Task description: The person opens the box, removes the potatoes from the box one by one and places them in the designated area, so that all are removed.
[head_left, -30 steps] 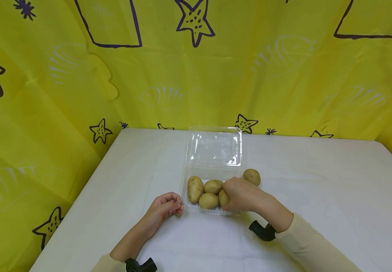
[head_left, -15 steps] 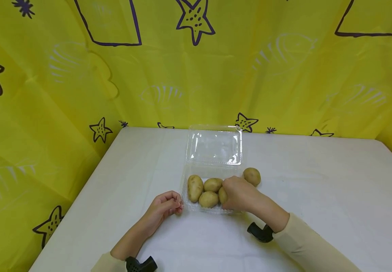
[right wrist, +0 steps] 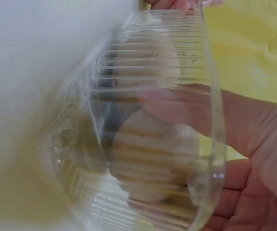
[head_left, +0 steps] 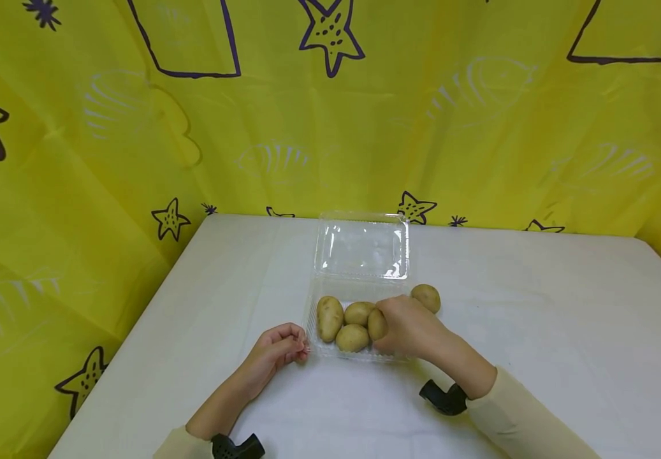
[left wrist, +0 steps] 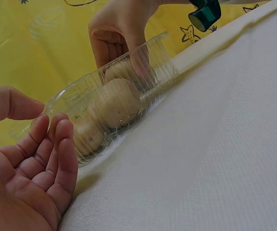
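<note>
A clear plastic clamshell container [head_left: 336,289] lies unfolded on the table, its lid [head_left: 361,248] laid back to the far side. My left hand [head_left: 275,350] pinches the near left edge of the container's base between thumb and fingers. Inside the base, my right hand [head_left: 413,328] grips a potato [head_left: 377,325] at the right side, its thumb inside the ribbed wall in the right wrist view. Left of it sit a long potato [head_left: 329,319] and two rounder ones, an upper potato [head_left: 359,313] and a lower potato [head_left: 352,338]. The right hand hides the base's right part.
Another potato [head_left: 425,298] lies just beyond my right hand, near the container's right edge. A white cloth covers the table [head_left: 537,331]. Yellow curtains [head_left: 364,127] with drawn stars hang behind and at the sides.
My right hand has shifted slightly, and more of the potato in its grip shows, now close against its neighbours. The left hand stays on the container's edge.
</note>
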{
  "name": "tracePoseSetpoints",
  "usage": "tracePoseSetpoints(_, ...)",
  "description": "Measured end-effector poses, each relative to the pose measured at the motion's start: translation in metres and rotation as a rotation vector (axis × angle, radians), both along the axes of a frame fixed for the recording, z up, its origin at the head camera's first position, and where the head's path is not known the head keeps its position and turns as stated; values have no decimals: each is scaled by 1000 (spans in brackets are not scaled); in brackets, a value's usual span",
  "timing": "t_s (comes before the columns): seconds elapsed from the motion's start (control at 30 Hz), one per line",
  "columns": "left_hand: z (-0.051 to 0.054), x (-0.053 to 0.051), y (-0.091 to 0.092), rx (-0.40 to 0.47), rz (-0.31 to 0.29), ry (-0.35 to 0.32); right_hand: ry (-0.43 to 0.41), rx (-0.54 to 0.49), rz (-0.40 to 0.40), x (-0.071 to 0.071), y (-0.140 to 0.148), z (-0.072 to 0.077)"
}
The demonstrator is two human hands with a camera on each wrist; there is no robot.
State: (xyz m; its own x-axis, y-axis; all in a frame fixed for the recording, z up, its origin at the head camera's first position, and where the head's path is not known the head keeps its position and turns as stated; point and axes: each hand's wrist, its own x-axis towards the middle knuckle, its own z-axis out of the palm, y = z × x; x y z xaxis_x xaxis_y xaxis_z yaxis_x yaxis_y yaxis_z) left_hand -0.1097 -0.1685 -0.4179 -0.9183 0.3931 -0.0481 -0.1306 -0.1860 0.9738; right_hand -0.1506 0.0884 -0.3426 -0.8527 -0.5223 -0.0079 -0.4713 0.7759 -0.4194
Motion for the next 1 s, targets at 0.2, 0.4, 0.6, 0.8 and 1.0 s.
tracePoseSetpoints(0.2, 1, 0, 1, -1, 2, -4, 64, -64, 8, -2, 8, 0)
tracePoseSetpoints(0.4, 1, 0, 2, -11, 4, -7, 199, -73, -1, -4, 15, 2)
tracePoseSetpoints(0.6, 3, 0, 2, -9, 3, -7, 159, -146, 10, -3, 19, 5)
tracePoseSetpoints(0.8, 3, 0, 1, -15, 9, -7, 43, -294, 6, -5, 26, 10)
tracePoseSetpoints(1.0, 3, 1, 1, -19, 14, -11, -3, -352, -29, -7, 33, 11)
